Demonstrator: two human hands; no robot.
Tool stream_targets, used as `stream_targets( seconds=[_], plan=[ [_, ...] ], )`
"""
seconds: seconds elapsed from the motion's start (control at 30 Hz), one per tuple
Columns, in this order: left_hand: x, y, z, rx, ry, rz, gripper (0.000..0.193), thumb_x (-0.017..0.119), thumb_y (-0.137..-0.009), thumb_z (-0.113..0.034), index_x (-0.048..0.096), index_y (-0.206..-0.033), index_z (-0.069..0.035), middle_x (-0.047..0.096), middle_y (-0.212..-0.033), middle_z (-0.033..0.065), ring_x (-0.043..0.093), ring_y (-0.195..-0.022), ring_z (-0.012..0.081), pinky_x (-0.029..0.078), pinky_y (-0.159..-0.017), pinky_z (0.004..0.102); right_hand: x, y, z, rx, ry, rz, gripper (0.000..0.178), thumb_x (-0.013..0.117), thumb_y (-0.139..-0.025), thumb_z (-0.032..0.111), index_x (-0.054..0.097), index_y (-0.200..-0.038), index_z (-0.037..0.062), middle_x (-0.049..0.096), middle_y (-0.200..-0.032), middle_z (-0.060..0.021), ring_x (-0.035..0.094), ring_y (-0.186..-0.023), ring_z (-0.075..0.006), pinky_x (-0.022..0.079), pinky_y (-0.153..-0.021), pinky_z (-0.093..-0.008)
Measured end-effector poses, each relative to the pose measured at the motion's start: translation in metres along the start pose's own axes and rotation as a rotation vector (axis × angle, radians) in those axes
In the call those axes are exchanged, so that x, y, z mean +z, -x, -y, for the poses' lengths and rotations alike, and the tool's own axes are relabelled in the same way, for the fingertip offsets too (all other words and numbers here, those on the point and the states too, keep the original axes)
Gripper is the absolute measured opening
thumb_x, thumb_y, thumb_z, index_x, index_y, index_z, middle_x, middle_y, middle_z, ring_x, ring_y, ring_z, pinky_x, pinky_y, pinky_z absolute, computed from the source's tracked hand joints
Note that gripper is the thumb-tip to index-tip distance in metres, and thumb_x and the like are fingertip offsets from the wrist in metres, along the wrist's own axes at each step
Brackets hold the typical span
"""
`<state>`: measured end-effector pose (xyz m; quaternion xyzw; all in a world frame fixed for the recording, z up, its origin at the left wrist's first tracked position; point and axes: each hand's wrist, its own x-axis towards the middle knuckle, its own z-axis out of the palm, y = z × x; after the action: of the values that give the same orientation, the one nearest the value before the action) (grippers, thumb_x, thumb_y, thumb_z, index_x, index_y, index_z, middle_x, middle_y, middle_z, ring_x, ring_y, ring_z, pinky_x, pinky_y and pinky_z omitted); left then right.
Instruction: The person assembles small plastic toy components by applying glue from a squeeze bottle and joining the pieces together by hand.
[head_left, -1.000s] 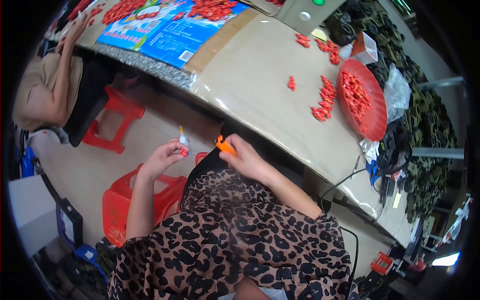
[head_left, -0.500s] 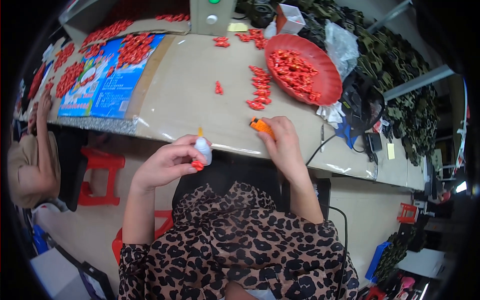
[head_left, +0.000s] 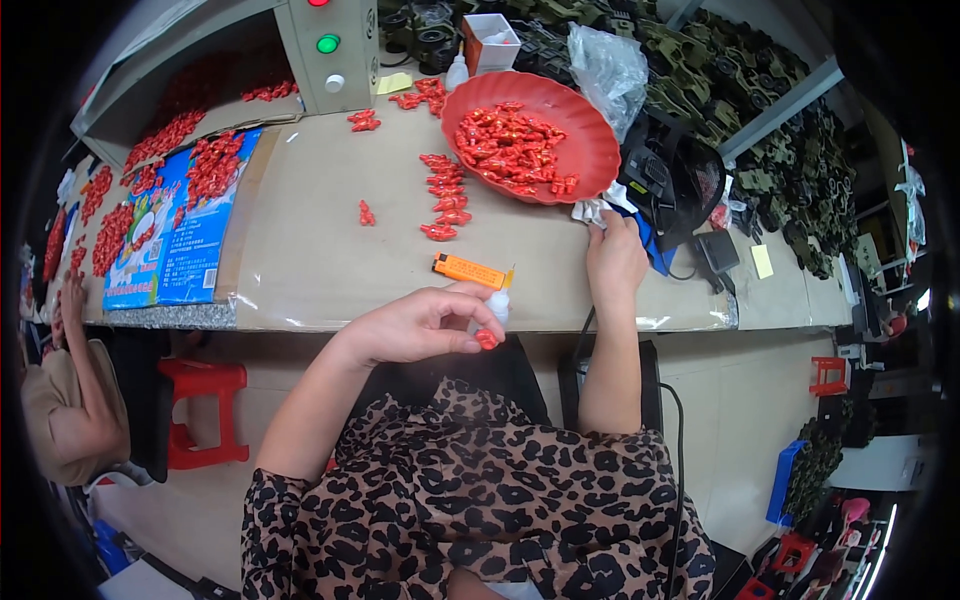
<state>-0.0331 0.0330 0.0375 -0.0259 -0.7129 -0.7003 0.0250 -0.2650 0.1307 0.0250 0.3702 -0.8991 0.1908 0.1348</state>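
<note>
My left hand [head_left: 425, 325] is closed above the table's front edge. Its fingers hold a small white squeeze bottle [head_left: 498, 303] with a thin yellow tip, and a small shiny red piece [head_left: 486, 339] sits at the thumb tip. Just beyond the bottle, an orange lighter [head_left: 468, 271] lies on the table. My right hand [head_left: 616, 258] reaches forward, fingertips closed on a crumpled white tissue [head_left: 592, 210] beside the red bowl [head_left: 590, 150]. A row of red pieces [head_left: 446, 198] lies left of the bowl, which holds a heap of the same pieces.
A grey machine with buttons [head_left: 327, 62] stands at the back left. Red pieces lie on a blue printed sheet [head_left: 190, 250]. A black device [head_left: 660, 180], cables and a pile of dark green parts [head_left: 770, 120] crowd the right. Another person's arm [head_left: 85, 370] is at far left.
The lighter has left my right hand and lies on the table. That hand has moved right and forward to the tissue. My left hand still holds bottle and red piece; the view has shifted.
</note>
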Motion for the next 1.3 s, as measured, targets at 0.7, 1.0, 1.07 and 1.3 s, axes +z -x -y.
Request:
stream_targets(
  seconds=[0.7, 1.0, 1.07, 1.3],
  plan=[
    [0.004, -0.032, 0.011, -0.175, 0.317, 0.05, 0.018, 0.057, -0.077, -0.006, 0.056, -0.095, -0.002, 0.053, -0.089, 0.0013, 0.049, -0.086, 0.0093, 0.038, -0.082, 0.0231, -0.019, 0.047, 0.025, 0.267, -1.733, 0.658, 0.015, 0.055, -0.08, 0.008, 0.052, -0.093, 0.0015, 0.058, -0.079, -0.0048, 0.051, -0.061, -0.0065, 0.04, -0.05, -0.0165],
    [0.003, -0.032, 0.013, -0.193, 0.293, 0.118, 0.016, 0.057, -0.077, -0.006, 0.057, -0.092, -0.001, 0.05, -0.091, 0.0015, 0.049, -0.088, 0.0103, 0.037, -0.083, 0.0233, -0.018, 0.042, 0.022, 0.299, -1.838, 0.535, 0.018, 0.053, -0.081, 0.01, 0.052, -0.097, 0.0011, 0.056, -0.082, -0.0034, 0.052, -0.065, -0.0068, 0.038, -0.048, -0.0178],
    [0.004, -0.031, 0.013, -0.111, 0.257, 0.106, 0.014, 0.057, -0.077, -0.005, 0.057, -0.091, -0.002, 0.048, -0.092, 0.0016, 0.048, -0.089, 0.0104, 0.038, -0.083, 0.0233, -0.018, 0.032, 0.009, 0.305, -1.917, 0.506, 0.019, 0.051, -0.081, 0.01, 0.052, -0.098, 0.0009, 0.056, -0.081, -0.0036, 0.05, -0.063, -0.0057, 0.036, -0.046, -0.0171],
    [0.004, -0.032, 0.011, -0.131, 0.255, 0.095, 0.015, 0.056, -0.077, -0.005, 0.057, -0.092, -0.002, 0.047, -0.093, 0.0018, 0.048, -0.088, 0.0107, 0.038, -0.082, 0.0234, -0.027, 0.044, 0.017, 0.39, -1.827, 0.767, 0.018, 0.053, -0.082, 0.017, 0.056, -0.088, 0.0001, 0.057, -0.07, -0.0015, 0.046, -0.054, -0.0032, 0.033, -0.044, -0.015]
  ],
)
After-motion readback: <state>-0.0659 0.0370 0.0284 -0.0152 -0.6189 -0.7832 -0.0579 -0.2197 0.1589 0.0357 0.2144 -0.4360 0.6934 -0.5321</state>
